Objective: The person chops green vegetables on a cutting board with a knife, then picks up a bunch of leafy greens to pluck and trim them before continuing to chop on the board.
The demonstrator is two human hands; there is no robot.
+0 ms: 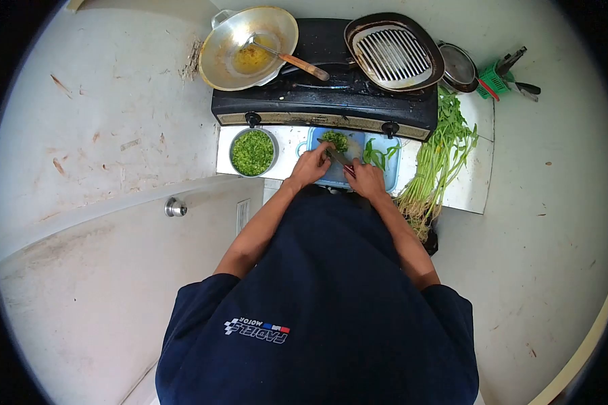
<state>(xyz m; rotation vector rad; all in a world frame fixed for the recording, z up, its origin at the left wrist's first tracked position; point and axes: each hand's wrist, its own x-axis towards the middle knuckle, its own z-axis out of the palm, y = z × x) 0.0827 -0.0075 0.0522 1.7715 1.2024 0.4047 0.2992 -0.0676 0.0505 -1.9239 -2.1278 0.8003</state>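
Note:
My right hand is closed around the reddish handle of a knife, whose blade points up and to the left over a blue cutting board. My left hand is at the blade's far end, fingers pressed together against it; exactly how they grip is too small to see. Just beyond the blade, chopped greens lie in a pile on the board. Some uncut green leaves rest on its right side. Left of the board stands a round bowl full of finely chopped greens.
Behind the board is a black gas stove, bearing a wok with a wooden-handled spatula and a grill pan. Long leafy stalks with roots lie at right. A lidded pan and a green utensil basket stand farther back.

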